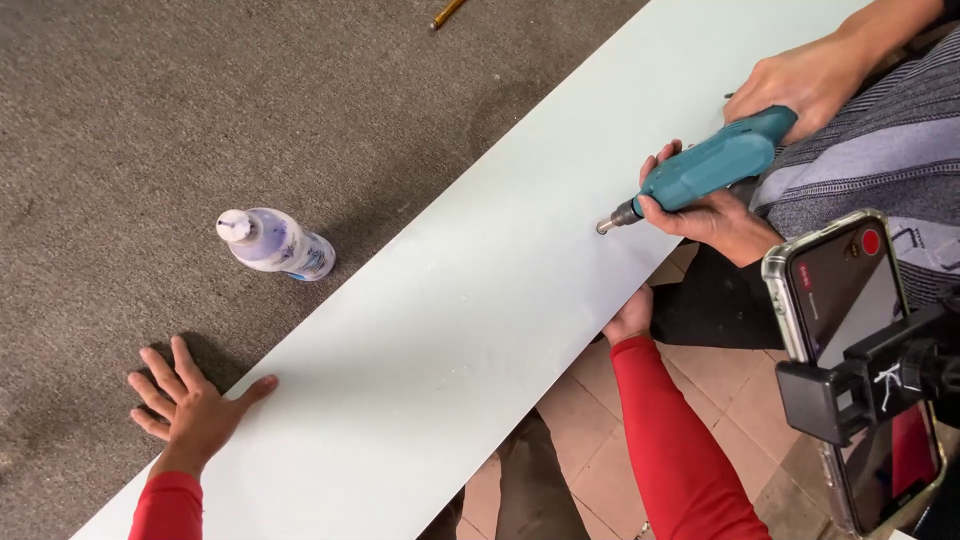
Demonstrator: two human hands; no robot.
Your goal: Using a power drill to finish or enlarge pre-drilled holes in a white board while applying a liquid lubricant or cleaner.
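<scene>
- Setting: grey carpeted surface (pixel 150 100) fills the upper left; tan floor tiles (pixel 590 440) show at the lower right.
- Long pale board (pixel 470 330) lies diagonally from lower left to upper right, over the carpet and past its edge above the tiles.
- Co-worker in a grey striped garment (pixel 880 160), at the far right, holds a teal power drill (pixel 715 165) in two hands; the bit tip meets the board face near its right edge.
- Phone in a black clamp mount (pixel 850 330) sits in the near foreground at the right, screen lit.
- Left hand (pixel 190 405), red sleeve: open, fingers spread, palm flat on the carpet, thumb touching the board's left edge.
- Right hand (pixel 630 318), red sleeve: curled at the board's right edge, just below the drill; fingers pass under the board, so grip cannot be told fully.
- White plastic bottle (pixel 275 243) lies on its side on the carpet, near the board, apart from the left hand.
- Yellow pencil (pixel 447 13) on the carpet at the top edge.
</scene>
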